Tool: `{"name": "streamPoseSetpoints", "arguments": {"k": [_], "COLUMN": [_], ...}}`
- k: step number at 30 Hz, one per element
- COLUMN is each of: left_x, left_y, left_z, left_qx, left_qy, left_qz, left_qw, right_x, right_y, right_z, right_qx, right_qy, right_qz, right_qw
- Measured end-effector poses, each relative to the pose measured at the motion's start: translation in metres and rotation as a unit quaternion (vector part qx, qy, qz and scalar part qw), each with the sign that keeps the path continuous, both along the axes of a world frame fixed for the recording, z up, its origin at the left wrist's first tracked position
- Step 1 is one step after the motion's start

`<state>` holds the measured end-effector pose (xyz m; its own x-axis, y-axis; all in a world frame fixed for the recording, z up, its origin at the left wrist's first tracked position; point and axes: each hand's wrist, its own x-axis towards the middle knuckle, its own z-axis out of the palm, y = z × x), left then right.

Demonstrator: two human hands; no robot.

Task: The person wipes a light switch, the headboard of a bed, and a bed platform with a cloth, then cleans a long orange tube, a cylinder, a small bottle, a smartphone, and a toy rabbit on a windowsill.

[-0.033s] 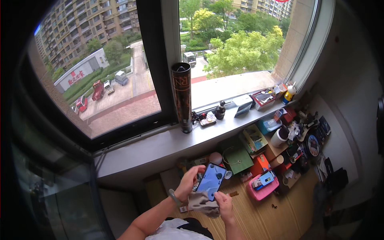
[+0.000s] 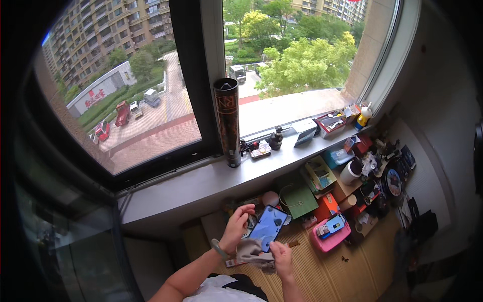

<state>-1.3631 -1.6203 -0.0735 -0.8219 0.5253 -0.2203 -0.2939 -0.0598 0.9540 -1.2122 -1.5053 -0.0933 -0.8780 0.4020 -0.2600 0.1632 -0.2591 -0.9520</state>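
A smartphone (image 2: 267, 227) with a lit bluish screen tilts in front of me. My right hand (image 2: 283, 259) pinches its lower corner, thumb on the front. To the left of the phone is my left hand (image 2: 235, 229), a bangle (image 2: 218, 248) on its wrist. Its fingers are stretched out and curved, with a gap between the fingertips and the phone's edge. A crumpled grey cloth (image 2: 256, 255) hangs beneath the phone between both hands. It touches the heel of my left hand and reaches my right fingers; which fingers grip it is hidden.
A tall dark cylinder (image 2: 228, 126) stands on the windowsill (image 2: 181, 194), with small items and boxes to its right. Below the sill are a green box (image 2: 297, 194), a pink container (image 2: 332, 244), a white cup (image 2: 349, 173) and clutter on a ribbed tan surface (image 2: 322, 272).
My left fingers have shifted slightly left, away from the phone's edge. The phone has tilted a little to the right; my right hand keeps its pinch.
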Motion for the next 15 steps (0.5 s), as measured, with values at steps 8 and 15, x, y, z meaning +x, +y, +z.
{"name": "streamPoseSetpoints", "arguments": {"k": [8,15], "left_x": [0.022,0.011], "left_y": [0.035,0.040], "left_z": [0.036,0.048], "left_qx": [0.041,-0.042], "left_qy": [0.241,0.393], "left_qz": [-0.224,-0.316], "left_qw": [0.943,0.862], "right_x": [0.003,0.001], "right_y": [-0.002,0.001], "right_z": [-0.012,-0.021], "right_qx": [0.037,-0.011], "right_qy": [0.006,0.035], "right_qz": [-0.045,-0.072], "right_qw": [0.998,0.997]}}
